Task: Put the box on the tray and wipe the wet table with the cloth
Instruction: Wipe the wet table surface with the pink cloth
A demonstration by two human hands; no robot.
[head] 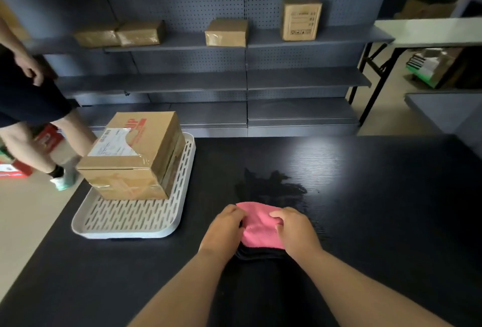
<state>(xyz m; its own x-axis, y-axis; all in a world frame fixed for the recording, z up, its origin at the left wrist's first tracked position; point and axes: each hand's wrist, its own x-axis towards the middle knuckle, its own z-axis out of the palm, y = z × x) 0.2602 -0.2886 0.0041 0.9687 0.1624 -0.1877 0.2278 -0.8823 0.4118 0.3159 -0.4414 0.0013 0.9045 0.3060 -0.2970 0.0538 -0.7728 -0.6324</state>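
The box (135, 157) stood already on the tray (125, 222), on its far half, at the left side of the table (365, 222); so the first step looked finished, and the wiping step was the one in hand. The pink cloth (260, 225) lay on the table in front of the person, between both hands; its far edge touched the near border of the wet patch (271, 185). The left hand (224, 227) had its fingers curled on the left edge of the cloth; the right hand (297, 230) pinched and bunched the cloth from the right side, so both hands held it and neither was open. Under the cloth something dark was visible (I could not tell what it was).

The next move, in my judgement, called for pushing the cloth forward over the patch with pressure – the water spread further away from the person, and some small drops lay to the right.

The box had its long axis running away from the person, leaning a little to the right, the same as the tray; its label faced up. The cloth was crumpled – its longer side ran roughly near to far, toward the water.
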